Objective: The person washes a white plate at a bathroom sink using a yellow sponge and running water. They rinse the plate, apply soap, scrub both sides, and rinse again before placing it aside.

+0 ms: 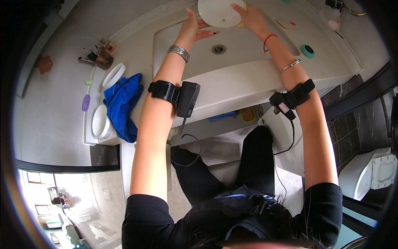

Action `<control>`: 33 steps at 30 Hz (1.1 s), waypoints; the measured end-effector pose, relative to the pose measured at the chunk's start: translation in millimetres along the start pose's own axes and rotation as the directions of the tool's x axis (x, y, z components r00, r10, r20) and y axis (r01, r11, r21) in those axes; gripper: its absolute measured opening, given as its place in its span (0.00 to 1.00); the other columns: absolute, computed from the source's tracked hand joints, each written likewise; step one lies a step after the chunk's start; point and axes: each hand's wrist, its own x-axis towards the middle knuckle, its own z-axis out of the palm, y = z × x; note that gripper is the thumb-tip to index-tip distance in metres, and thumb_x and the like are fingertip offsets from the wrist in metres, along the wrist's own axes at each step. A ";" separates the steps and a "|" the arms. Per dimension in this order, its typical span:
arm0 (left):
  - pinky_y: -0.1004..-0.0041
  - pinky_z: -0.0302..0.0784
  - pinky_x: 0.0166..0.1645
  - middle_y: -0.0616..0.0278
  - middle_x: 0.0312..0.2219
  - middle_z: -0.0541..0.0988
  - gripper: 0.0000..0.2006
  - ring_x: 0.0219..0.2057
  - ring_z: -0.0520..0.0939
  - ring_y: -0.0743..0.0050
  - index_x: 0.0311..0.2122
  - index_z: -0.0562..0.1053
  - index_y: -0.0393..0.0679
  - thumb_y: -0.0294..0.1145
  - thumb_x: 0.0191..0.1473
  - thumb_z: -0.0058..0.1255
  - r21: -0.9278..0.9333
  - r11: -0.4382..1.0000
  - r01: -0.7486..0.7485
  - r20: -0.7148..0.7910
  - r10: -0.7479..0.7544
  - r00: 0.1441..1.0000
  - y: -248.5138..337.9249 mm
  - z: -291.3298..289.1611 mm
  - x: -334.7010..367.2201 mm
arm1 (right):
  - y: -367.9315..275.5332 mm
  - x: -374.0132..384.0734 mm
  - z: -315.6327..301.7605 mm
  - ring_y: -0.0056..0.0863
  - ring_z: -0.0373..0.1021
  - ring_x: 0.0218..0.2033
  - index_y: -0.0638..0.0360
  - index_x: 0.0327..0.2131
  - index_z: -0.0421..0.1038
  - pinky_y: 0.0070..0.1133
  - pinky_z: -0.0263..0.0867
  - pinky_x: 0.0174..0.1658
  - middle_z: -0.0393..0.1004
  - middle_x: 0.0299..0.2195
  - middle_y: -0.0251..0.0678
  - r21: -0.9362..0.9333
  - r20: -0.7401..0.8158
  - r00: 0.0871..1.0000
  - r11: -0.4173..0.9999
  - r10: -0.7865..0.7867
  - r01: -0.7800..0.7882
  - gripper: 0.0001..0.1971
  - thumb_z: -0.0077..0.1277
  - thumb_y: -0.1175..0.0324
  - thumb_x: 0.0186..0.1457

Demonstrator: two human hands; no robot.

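Note:
Over the far side of the sink basin (pixel 186 56), a round white dish (pixel 219 14) is partly cut off by the upper edge. My right hand (pixel 253 20) grips its right rim, with a finger over the near face. Something pale yellow (pixel 240 25), perhaps a sponge or cloth, shows between that hand and the dish; its kind is unclear. My left hand (pixel 193 28) is beside the dish's left rim, fingers spread and apart. Whether its fingertips touch the dish I cannot tell. Below the hands is the round metal drain (pixel 218 49).
A blue towel (pixel 124 103) lies on the left counter beside a white bowl (pixel 100 122), another white dish (pixel 114 75) and a brown brush holder (pixel 103 60). A teal-rimmed round brush (pixel 307 51) sits right of the basin. A toilet (pixel 365 176) stands at the lower right.

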 end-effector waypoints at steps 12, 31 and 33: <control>0.71 0.77 0.47 0.51 0.44 0.73 0.15 0.43 0.76 0.63 0.44 0.69 0.32 0.30 0.54 0.51 -0.676 0.730 -0.100 -0.168 -0.020 0.986 -2.4 -7.2 14.5 | -22.7 -17.8 -14.4 0.40 0.67 0.45 0.54 0.47 0.71 0.28 0.64 0.48 0.71 0.44 0.41 0.007 -0.165 0.747 0.756 -0.644 0.654 0.20 0.47 0.77 0.48; 0.70 0.75 0.44 0.52 0.40 0.75 0.23 0.40 0.78 0.65 0.44 0.68 0.30 0.29 0.43 0.61 -0.368 0.903 -0.223 -0.325 0.100 0.941 1.7 -7.1 4.3 | -7.3 -4.6 11.3 0.37 0.72 0.40 0.45 0.44 0.74 0.28 0.67 0.45 0.76 0.40 0.37 0.112 -0.110 0.777 0.769 -0.620 0.629 0.15 0.50 0.60 0.53; 0.70 0.75 0.44 0.51 0.40 0.75 0.23 0.41 0.78 0.64 0.44 0.67 0.29 0.29 0.43 0.61 -0.357 0.908 -0.220 -0.302 0.111 0.947 2.8 -8.4 4.1 | -5.3 -8.3 6.7 0.36 0.72 0.40 0.45 0.44 0.74 0.28 0.67 0.44 0.76 0.39 0.36 0.056 -0.037 0.896 0.894 -0.442 0.444 0.14 0.50 0.63 0.52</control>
